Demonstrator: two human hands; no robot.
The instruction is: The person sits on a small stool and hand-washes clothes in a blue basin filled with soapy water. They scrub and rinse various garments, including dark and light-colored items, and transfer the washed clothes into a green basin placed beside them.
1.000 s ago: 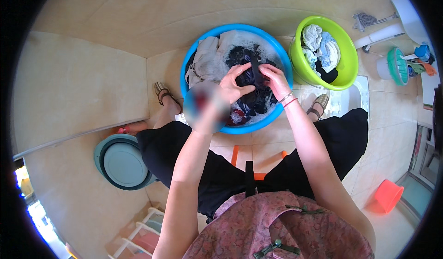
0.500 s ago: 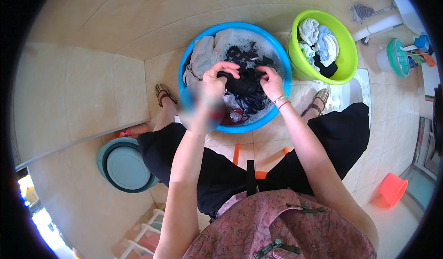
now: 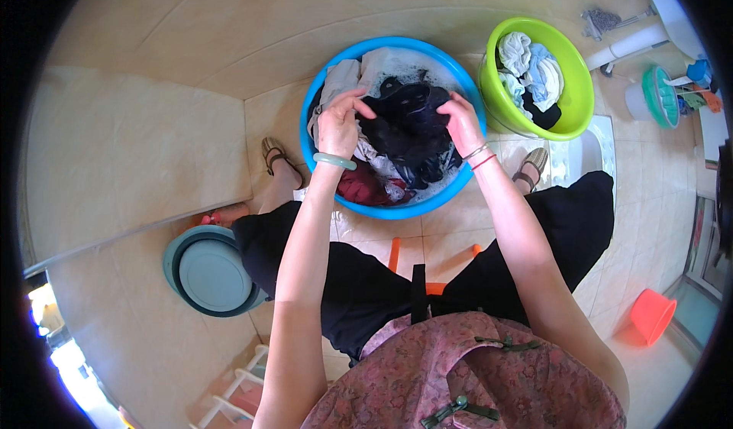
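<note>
A blue basin (image 3: 397, 213) of sudsy water and wet laundry stands on the floor between my feet. My left hand (image 3: 339, 127) and my right hand (image 3: 461, 123) are closed on opposite sides of a black garment (image 3: 408, 116), stretching it between them above the suds. What kind of garment it is, I cannot make out. Beside my left hand lies beige cloth (image 3: 340, 79), partly soaked. Dark red cloth (image 3: 363, 186) rests at the basin's near side, under my left wrist.
A lime-green bucket (image 3: 576, 85) with white, light blue and black clothes stands right of the basin. A grey-blue basin (image 3: 214, 276) is at the left, a coral bucket (image 3: 651, 316) at the far right. Orange stool legs (image 3: 394, 255) show below me.
My hands have moved slightly apart and spread the black garment wider. My left hand has shifted left, and more of the dark red cloth shows.
</note>
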